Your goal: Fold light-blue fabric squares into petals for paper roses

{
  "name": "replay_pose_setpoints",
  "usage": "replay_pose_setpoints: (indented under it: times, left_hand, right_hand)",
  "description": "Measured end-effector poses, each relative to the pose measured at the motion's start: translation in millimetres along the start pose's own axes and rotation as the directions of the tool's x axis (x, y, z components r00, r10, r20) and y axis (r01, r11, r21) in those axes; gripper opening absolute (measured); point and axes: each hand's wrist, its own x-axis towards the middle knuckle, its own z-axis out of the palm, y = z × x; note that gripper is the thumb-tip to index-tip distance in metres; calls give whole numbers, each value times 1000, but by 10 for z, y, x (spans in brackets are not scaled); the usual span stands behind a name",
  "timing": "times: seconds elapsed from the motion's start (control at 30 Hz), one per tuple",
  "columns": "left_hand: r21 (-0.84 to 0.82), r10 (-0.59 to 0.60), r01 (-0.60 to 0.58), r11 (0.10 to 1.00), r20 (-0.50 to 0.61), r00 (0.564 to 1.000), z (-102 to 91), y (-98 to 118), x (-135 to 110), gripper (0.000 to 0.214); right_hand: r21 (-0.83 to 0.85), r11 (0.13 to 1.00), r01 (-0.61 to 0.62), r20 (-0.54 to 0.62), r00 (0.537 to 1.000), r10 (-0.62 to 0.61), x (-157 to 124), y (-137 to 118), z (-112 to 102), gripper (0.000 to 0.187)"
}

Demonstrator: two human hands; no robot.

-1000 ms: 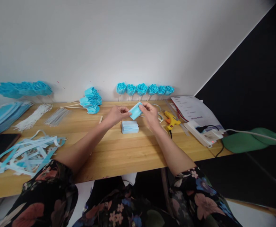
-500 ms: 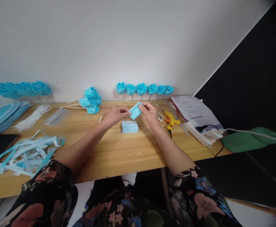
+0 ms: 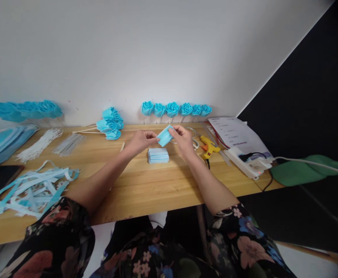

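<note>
1. Right now, the left hand [image 3: 141,141] pinches the lower left corner of a blue sheet piece [image 3: 165,136], while the right hand [image 3: 183,139] grips its upper right end, thumb on the face.
2. The piece slants between the hands, just beyond a small stack of similar pieces [image 3: 158,156] on the counter [image 3: 157,185]; whether it touches the counter is not clear.
3. It looks thin and soft, so uneven tension between the two pinches could crease it or skew its layers, if it has several.
4. The stack sits close below both hands and its edges look loose; a dropped wrist or a brushing finger could knock it askew.
5. The yellow glue gun [image 3: 210,147] lies near the right hand, its cord trailing down the counter. If it is hot, which I cannot tell, a careless sweep to the right might mean a burn.
6. Over on the left, the floral sleeve [image 3: 66,216] overlaps the tangle of cut strips [image 3: 32,193] in this view; if they touch, pulling that arm back could drag strips along.
7. The upright blue flowers [image 3: 172,109] stand in a row by the wall, and a long forward reach could tip them.
</note>
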Motion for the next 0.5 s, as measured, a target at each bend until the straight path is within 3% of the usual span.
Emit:
replay_pose_setpoints:
  times: [0.5]
  left_hand:
    - [10,17,-17,1000,3,1000,0,8,-6,23]
  right_hand:
    - [-5,1000,6,16,1000,-6,-10,-11,-1,32]
